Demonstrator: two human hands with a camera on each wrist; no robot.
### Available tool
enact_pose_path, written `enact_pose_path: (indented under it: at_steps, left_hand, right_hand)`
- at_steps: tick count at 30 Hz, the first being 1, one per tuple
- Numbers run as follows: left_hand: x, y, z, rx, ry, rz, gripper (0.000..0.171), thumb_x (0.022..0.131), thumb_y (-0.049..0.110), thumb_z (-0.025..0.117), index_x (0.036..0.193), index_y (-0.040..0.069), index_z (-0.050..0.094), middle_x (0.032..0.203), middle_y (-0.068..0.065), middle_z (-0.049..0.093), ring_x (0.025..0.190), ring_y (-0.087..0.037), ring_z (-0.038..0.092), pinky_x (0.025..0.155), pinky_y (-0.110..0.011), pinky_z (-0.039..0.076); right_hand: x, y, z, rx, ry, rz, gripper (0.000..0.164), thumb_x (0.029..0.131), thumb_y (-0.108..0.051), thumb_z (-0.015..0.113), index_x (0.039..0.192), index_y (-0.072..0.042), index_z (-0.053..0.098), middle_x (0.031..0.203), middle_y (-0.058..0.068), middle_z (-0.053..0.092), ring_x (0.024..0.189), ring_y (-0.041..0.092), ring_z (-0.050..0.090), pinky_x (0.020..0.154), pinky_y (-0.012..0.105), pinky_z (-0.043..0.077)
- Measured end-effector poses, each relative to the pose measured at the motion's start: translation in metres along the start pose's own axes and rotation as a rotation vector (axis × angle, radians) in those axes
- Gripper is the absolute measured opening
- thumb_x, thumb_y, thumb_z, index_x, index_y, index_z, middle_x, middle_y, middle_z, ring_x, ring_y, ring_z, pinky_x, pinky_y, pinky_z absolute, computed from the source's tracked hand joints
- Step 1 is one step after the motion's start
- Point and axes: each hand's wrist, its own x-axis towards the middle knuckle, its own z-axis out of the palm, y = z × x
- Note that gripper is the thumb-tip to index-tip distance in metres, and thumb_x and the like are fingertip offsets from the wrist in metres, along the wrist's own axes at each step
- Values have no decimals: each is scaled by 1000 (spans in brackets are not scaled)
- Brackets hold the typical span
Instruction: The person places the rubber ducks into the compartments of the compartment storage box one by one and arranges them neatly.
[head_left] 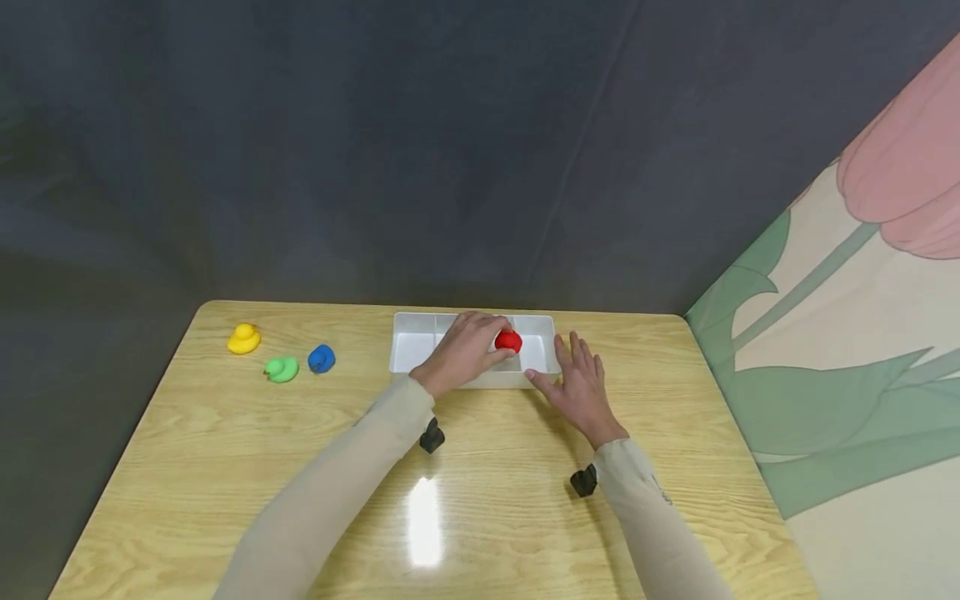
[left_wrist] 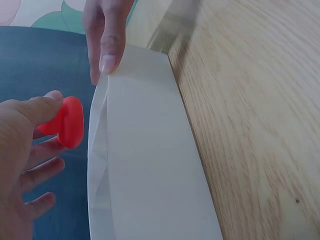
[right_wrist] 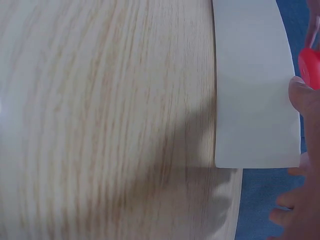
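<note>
A white three-compartment box (head_left: 480,382) stands near the table's far edge. Over its middle and right compartments, my left hand (head_left: 467,348) pinches a red toy duck (head_left: 508,341) between thumb and fingers. The left wrist view shows the duck (left_wrist: 71,122) above the box's rim, its other fingers spread. At the box's right end is my right hand (head_left: 577,387), fingers extended along the outside of the end wall. Its thumb (right_wrist: 300,95) lies at the front rim. The floors of the compartments under my left hand are partly hidden.
To the left on the wooden table (head_left: 487,517) sit a yellow duck (head_left: 243,339), a green duck (head_left: 282,369) and a blue duck (head_left: 322,358). A dark curtain (head_left: 420,158) hangs behind the table. A flower-patterned wall covering (head_left: 847,392) borders the right side.
</note>
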Motion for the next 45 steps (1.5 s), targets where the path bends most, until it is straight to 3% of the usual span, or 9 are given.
enact_pose_path:
  at_steps: [10, 17, 36, 45]
  left_hand:
    - [23, 17, 11, 23, -55, 3, 41, 101, 40, 74, 132, 15, 66, 129, -1, 75, 131, -24, 64, 127, -47, 38]
    - [33, 25, 17, 45, -55, 8, 43, 101, 42, 74, 132, 14, 67, 129, -1, 75, 132, -24, 64, 129, -46, 36]
    - [39, 22, 32, 12, -87, -16, 33, 102, 37, 73, 125, 14, 66, 117, -1, 76, 126, -23, 64, 128, -46, 36]
    - [43, 18, 43, 40, -95, -28, 37, 102, 39, 74, 128, 15, 66, 128, -2, 75, 135, -26, 61, 131, -55, 31]
  right_hand:
    - [0, 3, 0, 22, -4, -2, 95, 100, -57, 66, 166, 1, 29, 176, 32, 17, 163, 54, 16, 130, 75, 8]
    - [0, 3, 0, 19, -11, 0, 95, 101, -56, 66, 167, -1, 28, 176, 31, 18, 163, 53, 16, 130, 75, 8]
    - [-2, -3, 0, 25, -14, -5, 94, 101, -57, 66, 167, -2, 29, 175, 30, 21, 163, 53, 19, 129, 77, 11]
    - [-2, -2, 3, 27, -12, 8, 94, 102, -60, 63, 168, -3, 28, 176, 29, 21, 163, 51, 19, 130, 75, 11]
